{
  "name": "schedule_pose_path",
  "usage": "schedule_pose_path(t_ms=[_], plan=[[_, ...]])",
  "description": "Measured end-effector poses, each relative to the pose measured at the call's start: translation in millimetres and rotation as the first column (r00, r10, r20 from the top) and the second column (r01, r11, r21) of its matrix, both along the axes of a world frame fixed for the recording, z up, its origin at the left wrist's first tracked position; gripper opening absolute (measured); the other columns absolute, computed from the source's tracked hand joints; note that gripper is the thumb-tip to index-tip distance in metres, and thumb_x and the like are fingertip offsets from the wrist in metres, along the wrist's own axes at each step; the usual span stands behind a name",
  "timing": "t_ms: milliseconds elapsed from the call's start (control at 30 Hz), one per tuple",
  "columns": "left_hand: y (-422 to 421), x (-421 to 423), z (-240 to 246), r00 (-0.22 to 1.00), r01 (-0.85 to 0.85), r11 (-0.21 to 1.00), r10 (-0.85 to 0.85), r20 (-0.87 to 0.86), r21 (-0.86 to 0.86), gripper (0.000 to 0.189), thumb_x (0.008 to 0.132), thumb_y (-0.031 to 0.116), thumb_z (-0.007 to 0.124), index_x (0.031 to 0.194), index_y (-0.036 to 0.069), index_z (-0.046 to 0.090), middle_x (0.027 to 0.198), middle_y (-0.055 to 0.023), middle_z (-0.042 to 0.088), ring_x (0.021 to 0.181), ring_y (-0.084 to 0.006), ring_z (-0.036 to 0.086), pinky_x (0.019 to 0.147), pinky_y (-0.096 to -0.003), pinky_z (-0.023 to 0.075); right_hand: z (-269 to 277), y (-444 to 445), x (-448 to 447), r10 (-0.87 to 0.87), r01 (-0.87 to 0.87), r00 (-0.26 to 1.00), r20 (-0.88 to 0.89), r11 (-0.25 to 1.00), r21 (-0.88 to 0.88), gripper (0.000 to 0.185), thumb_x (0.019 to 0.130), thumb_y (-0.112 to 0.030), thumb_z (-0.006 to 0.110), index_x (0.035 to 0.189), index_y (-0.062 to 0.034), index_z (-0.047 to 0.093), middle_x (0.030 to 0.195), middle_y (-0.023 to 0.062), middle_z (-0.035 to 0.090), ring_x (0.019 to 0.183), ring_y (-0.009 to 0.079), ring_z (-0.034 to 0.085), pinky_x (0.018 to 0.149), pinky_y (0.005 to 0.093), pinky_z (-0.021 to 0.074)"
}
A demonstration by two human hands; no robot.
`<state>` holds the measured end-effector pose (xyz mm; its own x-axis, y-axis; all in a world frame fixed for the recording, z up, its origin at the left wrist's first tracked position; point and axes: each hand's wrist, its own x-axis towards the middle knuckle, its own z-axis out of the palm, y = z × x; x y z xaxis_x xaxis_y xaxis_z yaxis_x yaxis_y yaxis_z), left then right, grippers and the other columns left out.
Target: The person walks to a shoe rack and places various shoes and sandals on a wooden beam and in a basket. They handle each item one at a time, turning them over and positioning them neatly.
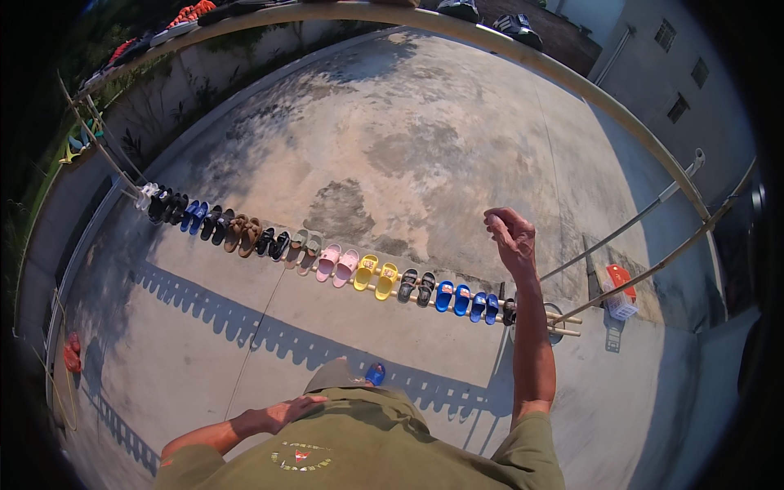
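Note:
My right hand (511,236) is raised ahead of me with its fingers curled in toward the thumb; nothing shows in it. Its forearm covers part of the dark sandals (509,311) at the right end of a long shoe row. My left hand (288,411) lies against the waist of my olive shirt (361,447). Across the row on low poles (566,319) are blue slides (453,297), dark strapped sandals (416,286), yellow slides (376,277), pink slides (338,265), grey-green slides (303,251) and brown sandals (243,235). Farther left are several darker pairs and white shoes (147,195).
A thick upper pole (551,64) arches across the view, carrying sneakers (517,29). Slanted poles (649,269) support the right end. A white plastic basket (621,301) with a red item stands at right. Red bags (72,353) lie at far left on the concrete (429,153).

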<state>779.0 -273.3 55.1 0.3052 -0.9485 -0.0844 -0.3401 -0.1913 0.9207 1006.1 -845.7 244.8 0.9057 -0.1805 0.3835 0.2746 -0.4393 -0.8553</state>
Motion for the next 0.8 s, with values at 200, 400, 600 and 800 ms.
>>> schedule_pose_path(t_ms=[200,400,600,800], plan=[[-32,37,8,0.979,-0.097,0.979,0.126,-0.160,0.179,0.104,0.093,0.046,0.075,0.174,0.011,0.022,0.175,-0.0202,0.028,0.160,-0.0413,0.032,0.129,-0.0527,0.0326,282,-60,155,0.026,0.334,0.748,0.663,0.848,-0.411,0.022,0.107,-0.028,0.072,0.110,-0.0100,0.084,0.099,0.0038,0.083,0.093,0.0131,0.078,0.084,0.0295,0.0588],[-65,90,-7,0.982,-0.165,0.961,0.180,-0.052,0.223,0.103,0.094,0.044,0.075,0.175,0.013,0.020,0.175,-0.0197,0.027,0.161,-0.0408,0.029,0.131,-0.0520,0.0307,364,-94,298,-0.022,0.340,0.926,0.377,0.484,-0.806,0.046,0.105,-0.053,0.068,0.130,-0.0161,0.078,0.118,0.0078,0.082,0.110,0.0227,0.076,0.098,0.0395,0.0576],[-83,136,4,0.980,-0.187,0.977,0.193,-0.056,0.107,0.102,0.095,0.047,0.074,0.174,0.012,0.020,0.175,-0.0182,0.026,0.162,-0.0387,0.029,0.133,-0.0527,0.0257,356,-102,350,0.091,-0.084,0.995,-0.045,0.488,-0.869,0.053,0.102,-0.057,0.071,0.125,-0.0097,0.080,0.105,0.0070,0.079,0.097,0.0194,0.074,0.087,0.0358,0.0603],[-111,168,5,0.973,-0.222,0.970,0.227,-0.046,0.098,0.122,0.080,0.052,0.080,0.175,0.007,0.017,0.176,-0.0208,0.023,0.163,-0.0417,0.026,0.133,-0.0522,0.0231,353,-83,371,0.335,-0.094,0.936,0.107,0.532,-0.842,0.050,0.102,-0.054,0.074,0.120,-0.0074,0.080,0.113,0.0094,0.077,0.091,0.0160,0.073,0.082,0.0347,0.0620]])
